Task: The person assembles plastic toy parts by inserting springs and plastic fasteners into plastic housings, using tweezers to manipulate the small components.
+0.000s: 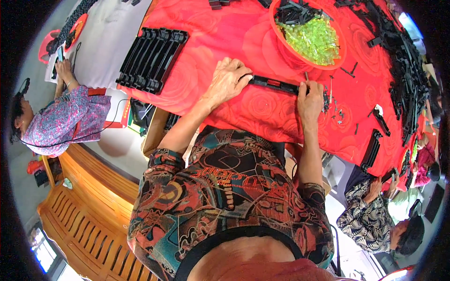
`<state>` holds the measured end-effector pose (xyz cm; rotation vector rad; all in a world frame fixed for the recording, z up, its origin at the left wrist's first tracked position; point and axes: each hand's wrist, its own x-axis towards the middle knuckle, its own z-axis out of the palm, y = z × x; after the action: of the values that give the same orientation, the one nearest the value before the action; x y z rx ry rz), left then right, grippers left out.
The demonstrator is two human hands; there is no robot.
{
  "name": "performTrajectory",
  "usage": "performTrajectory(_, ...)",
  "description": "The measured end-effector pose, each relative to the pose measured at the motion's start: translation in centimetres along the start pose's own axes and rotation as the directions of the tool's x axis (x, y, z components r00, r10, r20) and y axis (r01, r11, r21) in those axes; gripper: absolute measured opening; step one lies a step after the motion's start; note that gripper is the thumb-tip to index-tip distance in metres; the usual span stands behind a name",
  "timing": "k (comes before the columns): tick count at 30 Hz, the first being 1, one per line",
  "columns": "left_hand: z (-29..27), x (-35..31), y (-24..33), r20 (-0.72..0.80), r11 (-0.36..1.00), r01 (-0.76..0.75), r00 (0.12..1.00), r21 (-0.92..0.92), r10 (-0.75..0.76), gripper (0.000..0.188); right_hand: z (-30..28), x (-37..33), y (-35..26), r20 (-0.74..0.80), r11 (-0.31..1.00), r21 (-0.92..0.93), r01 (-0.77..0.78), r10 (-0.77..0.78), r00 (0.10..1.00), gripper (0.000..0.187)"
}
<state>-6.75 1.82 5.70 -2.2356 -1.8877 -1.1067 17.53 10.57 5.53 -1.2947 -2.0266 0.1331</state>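
A long black plastic part (275, 84) with a slot in its middle lies level over the red cloth between my two hands. My left hand (227, 80) grips its left end with thumb and fingers closed. At the other end, my right hand (310, 104) has its fingers closed about the part's tip. A thin brownish stick (306, 75) rises beside my right fingertips; whether they hold it too is hidden. Small dark bits (338, 114) and thin pins are scattered to the right of that hand.
Beyond my hands stands an orange-red bowl (343, 44) of yellow-green clear pieces (311, 42) and black pieces (295, 13). Similar black parts (152, 60) lie in a row at left. A heap of black parts (405, 70) lines the right side. Co-workers sit left and right; a wooden bench (93, 206) is lower left.
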Motion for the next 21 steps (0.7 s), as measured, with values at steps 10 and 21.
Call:
performTrajectory(10,-1.0,-0.1,0.5,0.070,0.997,-0.023,0.997,-0.075,0.028,0.041,-3.7,3.3,-1.7,-0.144,0.976,0.206,0.069,-0.040,0.989,0.009)
performTrajectory(21,-0.2,0.0,0.3,0.072,0.992,-0.031,0.997,-0.122,0.040,0.027,-0.2,12.6,-1.8,0.054,0.938,0.017,0.345,-0.345,0.937,0.013)
